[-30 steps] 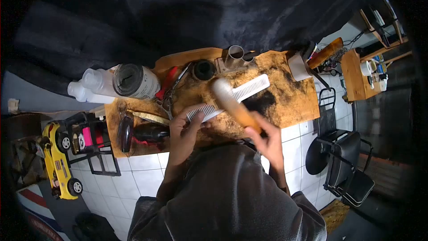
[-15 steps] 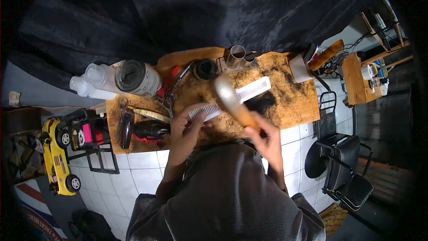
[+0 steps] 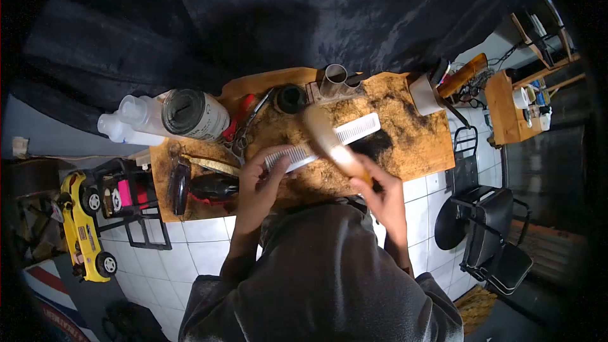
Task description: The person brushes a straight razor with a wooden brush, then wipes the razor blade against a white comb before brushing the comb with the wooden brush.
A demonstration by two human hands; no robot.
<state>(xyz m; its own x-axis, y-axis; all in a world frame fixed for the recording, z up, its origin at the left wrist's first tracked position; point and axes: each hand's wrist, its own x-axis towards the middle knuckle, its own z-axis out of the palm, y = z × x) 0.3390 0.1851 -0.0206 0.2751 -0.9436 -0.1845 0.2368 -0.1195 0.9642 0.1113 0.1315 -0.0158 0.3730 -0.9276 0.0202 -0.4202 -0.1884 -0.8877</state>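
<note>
My left hand is closed on one end of a white comb, thumb over its teeth. The comb slants up to the right over a wooden table strewn with dark hair clippings. My right hand grips the wooden handle of a brush, smeared by motion. The brush crosses over the middle of the comb and hides that part of it. Left of my left hand lie a black hair clipper and a second dark tool.
Along the table's back stand clear plastic bottles, a large tin, scissors, a black round container and a metal cup. A white holder with tools stands back right. A black chair is at right, a yellow toy car at left.
The brush has shifted slightly along the comb and turned in my right hand, its head a little lower. My left hand keeps hold of the comb in nearly the same place.
</note>
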